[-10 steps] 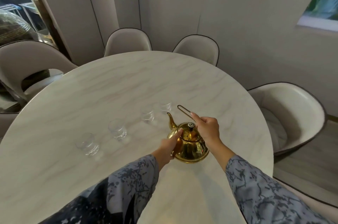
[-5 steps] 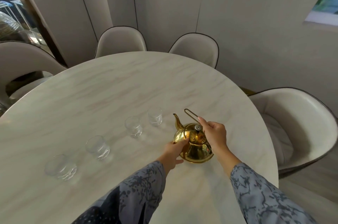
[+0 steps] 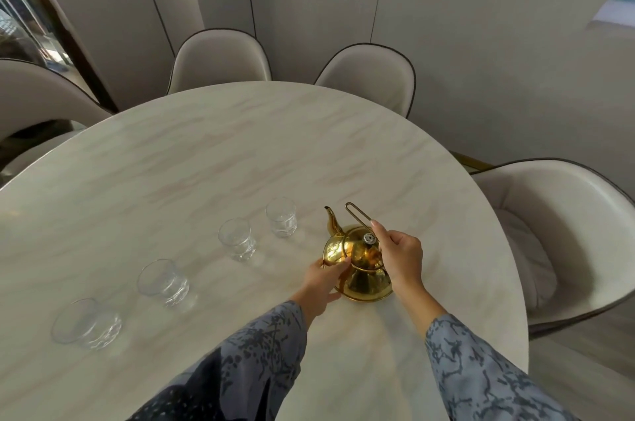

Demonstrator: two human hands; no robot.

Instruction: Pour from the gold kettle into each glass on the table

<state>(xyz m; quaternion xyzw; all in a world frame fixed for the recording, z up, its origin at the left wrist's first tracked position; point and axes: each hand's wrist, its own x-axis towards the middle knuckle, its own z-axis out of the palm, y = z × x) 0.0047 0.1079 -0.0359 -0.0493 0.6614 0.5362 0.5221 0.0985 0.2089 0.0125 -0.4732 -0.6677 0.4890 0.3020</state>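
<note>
A gold kettle point(image 3: 357, 262) stands upright on the round marble table point(image 3: 213, 159), spout pointing away to the far left. My right hand point(image 3: 400, 254) pinches its thin wire handle just above the lid knob. The fingers of my left hand point(image 3: 323, 279) rest against the kettle's left side. Several clear, empty-looking glasses stand in a diagonal row left of the kettle: the nearest glass point(image 3: 281, 221), a second glass point(image 3: 237, 239), a third glass point(image 3: 164, 282) and the far-left glass point(image 3: 87, 322).
Cream padded chairs ring the table: two at the far side point(image 3: 220, 59) point(image 3: 371, 76), one on the right point(image 3: 563, 235) and one on the left point(image 3: 37, 94). The table's right edge runs close behind the kettle. Pale wall panels stand behind.
The view has swung so the glasses and kettle sit further right and lower in frame. My hands keep the same hold on the kettle, which still rests on the table.
</note>
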